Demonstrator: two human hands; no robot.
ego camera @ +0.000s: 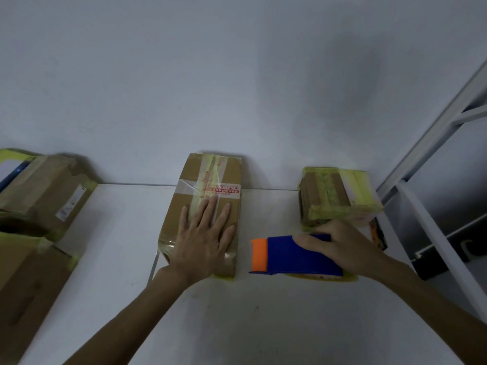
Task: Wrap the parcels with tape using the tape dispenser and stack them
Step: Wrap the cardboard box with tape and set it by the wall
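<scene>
Curled round the blue body of the tape dispenser [284, 255], the right grip [340, 243] clasps the tool from above. Its orange front end points left, toward the parcel being worked on. The dispenser sits low over the white tabletop [237, 325], just beside that parcel. I cannot tell whether it rests on the surface or hangs a shade above it. A yellow tape roll [329, 278] shows along its lower edge.

The left grip [203, 238] is released, with fingers straight and spread and the palm pressed flat on the middle parcel [208, 177]. This parcel lies lengthwise with its far end at the wall. Yellowish tape runs along its top and a white printed strip crosses it.

The step in hand looks like starting a fresh band on this parcel. To do it well, the orange end should land squarely on the near right edge. The loose tape end needs pressing down firmly before any pull. The flat palm should bear down so the carton cannot slide, and the pull should run straight and taut to avoid creases. The spread fingers lie across the likely path, so they should shift aside ahead of the tape.

A smaller parcel [340, 196], bound in yellow tape, stands just behind the right grip. Two more cartons [44, 185] lie close together at the left edge.
</scene>
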